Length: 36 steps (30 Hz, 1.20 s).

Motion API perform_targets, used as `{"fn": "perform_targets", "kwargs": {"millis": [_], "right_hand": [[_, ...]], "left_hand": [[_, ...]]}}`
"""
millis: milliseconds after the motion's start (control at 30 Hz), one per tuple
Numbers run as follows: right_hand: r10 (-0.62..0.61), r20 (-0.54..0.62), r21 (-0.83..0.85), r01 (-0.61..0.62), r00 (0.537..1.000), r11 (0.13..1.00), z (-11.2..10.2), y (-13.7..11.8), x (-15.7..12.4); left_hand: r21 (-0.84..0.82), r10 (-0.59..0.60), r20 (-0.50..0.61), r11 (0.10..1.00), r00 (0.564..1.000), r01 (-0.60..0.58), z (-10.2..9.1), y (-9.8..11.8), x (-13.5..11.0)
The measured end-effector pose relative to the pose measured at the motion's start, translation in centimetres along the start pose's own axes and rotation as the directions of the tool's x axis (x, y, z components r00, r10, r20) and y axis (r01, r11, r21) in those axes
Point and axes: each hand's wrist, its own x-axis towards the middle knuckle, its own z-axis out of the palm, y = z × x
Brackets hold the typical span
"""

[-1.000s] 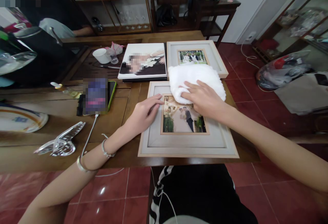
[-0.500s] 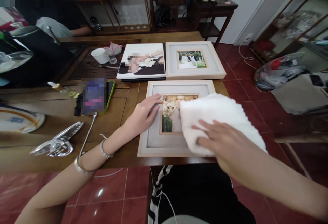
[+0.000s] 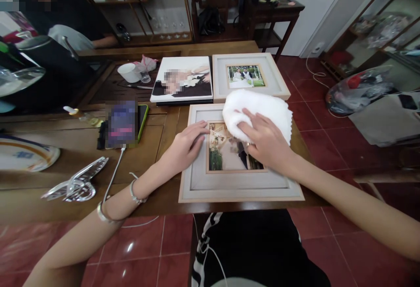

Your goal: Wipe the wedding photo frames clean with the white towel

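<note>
A light wooden picture frame [image 3: 241, 186] with a wedding photo lies flat near the table's front edge. My left hand [image 3: 189, 145] rests on its left side, fingers stretched toward the photo and holding nothing. A bracelet and a bangle circle that wrist. With my right hand [image 3: 267, 140] I press a fluffy white cloth [image 3: 272, 107] onto the frame's upper right part; the cloth covers that corner and the photo's top right. Behind it lie a second picture frame [image 3: 278, 81] and a photo album [image 3: 187, 96] with a picture on its cover.
To the left are a phone [image 3: 142, 123], a dropper bottle [image 3: 87, 118], a silver clip-like object [image 3: 78, 182] and a plate [image 3: 26, 155]. A white cup [image 3: 129, 72] stands farther back. Across the table a person [image 3: 82, 11] is partly visible. A plastic bag [image 3: 361, 90] sits at right.
My right hand has moved the white cloth up and a little left, from the frame's lower right to its upper right. More of the photo shows. My left hand has stayed in place.
</note>
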Motion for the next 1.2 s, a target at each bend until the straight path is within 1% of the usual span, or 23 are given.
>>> {"fn": "perform_targets", "kwargs": {"millis": [67, 100, 200, 267, 333, 433, 500, 533, 633, 733, 767, 833, 933, 1033, 1100, 1200], "right_hand": [[0.028, -0.055, -0.015, -0.029, 0.998, 0.999, 0.5, 0.9, 1.5], [0.042, -0.062, -0.018, -0.043, 0.997, 0.999, 0.6, 1.3, 2.3], [0.056, -0.022, -0.026, -0.057, 0.998, 0.998, 1.3, 1.9, 4.5], [0.009, 0.035, -0.027, -0.008, 0.999, 1.0, 1.8, 1.7, 5.6], [-0.081, 0.091, -0.015, 0.082, 0.993, 0.996, 2.4, 1.0, 6.1], [-0.2, 0.129, -0.003, 0.202, 0.971, 0.979, 3.1, -0.4, 6.0], [-0.258, 0.129, -0.004, 0.261, 0.957, 0.965, 3.3, -1.3, 5.3], [-0.292, 0.132, 0.002, 0.294, 0.947, 0.956, 3.2, -1.6, 4.8], [-0.389, 0.184, 0.06, 0.385, 0.903, 0.921, 2.5, -2.5, 2.9], [-0.435, 0.272, 0.147, 0.409, 0.858, 0.9, 1.1, -3.4, 0.6], [-0.434, 0.303, 0.176, 0.398, 0.848, 0.9, 0.6, -3.6, -0.2], [-0.403, 0.356, 0.22, 0.344, 0.843, 0.913, -0.6, -4.0, -1.9], [-0.294, 0.415, 0.232, 0.212, 0.861, 0.949, -2.4, -3.9, -4.4], [-0.198, 0.433, 0.212, 0.115, 0.879, 0.971, -3.7, -4.1, -6.5], [-0.182, 0.42, 0.216, 0.096, 0.889, 0.972, -4.2, -4.7, -7.3], [-0.254, 0.395, 0.283, 0.146, 0.883, 0.948, -4.0, -6.4, -7.1]], "left_hand": [[-0.006, -0.003, 0.004, 1.0, 1.0, 0.003, 0.0, 0.0, 0.0], [-0.008, -0.005, 0.006, 1.0, 1.0, 0.005, -0.1, 0.0, 0.0], [-0.008, -0.017, 0.007, 1.0, 1.0, 0.017, -0.2, 0.2, 0.1], [-0.007, -0.025, 0.004, 1.0, 1.0, 0.025, -0.2, 0.3, 0.1], [-0.007, -0.039, -0.016, 0.999, 0.999, 0.039, -0.2, 0.3, 0.1], [-0.044, -0.096, -0.125, 0.995, 0.988, 0.091, 0.0, 0.1, 0.0], [-0.075, -0.109, -0.2, 0.993, 0.974, 0.096, 0.2, -0.1, 0.0], [-0.072, -0.097, -0.22, 0.994, 0.971, 0.083, 0.2, -0.2, 0.0], [-0.012, -0.056, -0.227, 0.998, 0.972, 0.055, 0.2, -0.3, 0.0], [0.02, -0.066, -0.209, 0.997, 0.976, 0.072, 0.1, -0.2, 0.1], [0.022, -0.069, -0.198, 0.997, 0.978, 0.075, 0.0, -0.2, 0.1], [0.023, -0.061, -0.174, 0.998, 0.983, 0.066, 0.0, -0.2, 0.2], [0.026, -0.045, -0.153, 0.998, 0.987, 0.049, 0.0, -0.2, 0.3], [0.025, -0.07, -0.156, 0.997, 0.985, 0.074, 0.2, -0.1, 0.2], [0.023, -0.11, -0.18, 0.993, 0.978, 0.116, 0.4, 0.0, 0.2], [0.005, -0.164, -0.224, 0.986, 0.961, 0.17, 0.7, 0.0, -0.1]]}}
